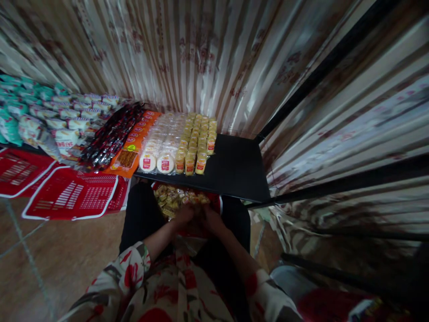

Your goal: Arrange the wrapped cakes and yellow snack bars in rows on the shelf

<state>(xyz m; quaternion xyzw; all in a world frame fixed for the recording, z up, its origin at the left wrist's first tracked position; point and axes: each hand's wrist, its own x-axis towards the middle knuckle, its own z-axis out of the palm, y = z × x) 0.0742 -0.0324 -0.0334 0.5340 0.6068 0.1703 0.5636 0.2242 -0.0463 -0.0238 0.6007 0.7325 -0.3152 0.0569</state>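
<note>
Between my knees sits a red basket (221, 205) filled with small gold-wrapped snack packs (172, 199). My left hand (185, 213) and my right hand (209, 216) are close together over the near part of these packs. Shadow and blur hide their fingers, so I cannot make out whether anything is held. Just beyond, on a black shelf (237, 165), stand rows of yellow packaged cakes (190, 161). Beside them on the left are rows of round white packaged cakes (165, 163).
Left of the cakes lie orange snack bags (125, 156), dark red-and-black packets (110, 136), white bags (69, 123) and teal bags (11, 125). Red shopping baskets (72, 190) stand below. Striped curtains (201, 53) and black frame bars (311, 85) enclose the right side.
</note>
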